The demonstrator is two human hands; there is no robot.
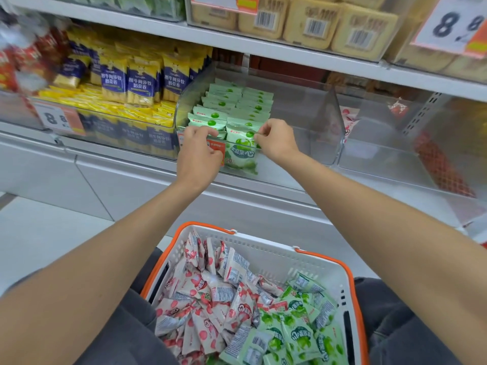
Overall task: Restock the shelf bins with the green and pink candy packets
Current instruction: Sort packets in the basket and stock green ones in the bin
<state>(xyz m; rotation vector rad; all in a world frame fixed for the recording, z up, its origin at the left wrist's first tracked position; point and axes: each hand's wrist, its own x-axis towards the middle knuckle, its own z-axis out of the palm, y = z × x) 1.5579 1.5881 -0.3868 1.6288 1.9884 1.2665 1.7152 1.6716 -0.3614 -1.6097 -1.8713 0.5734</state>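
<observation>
Straightening green packets at the bin front edge; left hand, right hand pinch them (grip clamped); next, probably more from basket.

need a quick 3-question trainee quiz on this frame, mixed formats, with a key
1. True or false: the basket holds only pink packets.
2. The left hand and right hand are at the front of a clear bin. Which packets fill it? A yellow, B green, C pink.
3. Fill in: the basket's green packets lie toward the person's ___ side.
Key: 1 false, green ones are in it too. 2 B. 3 right.
</observation>
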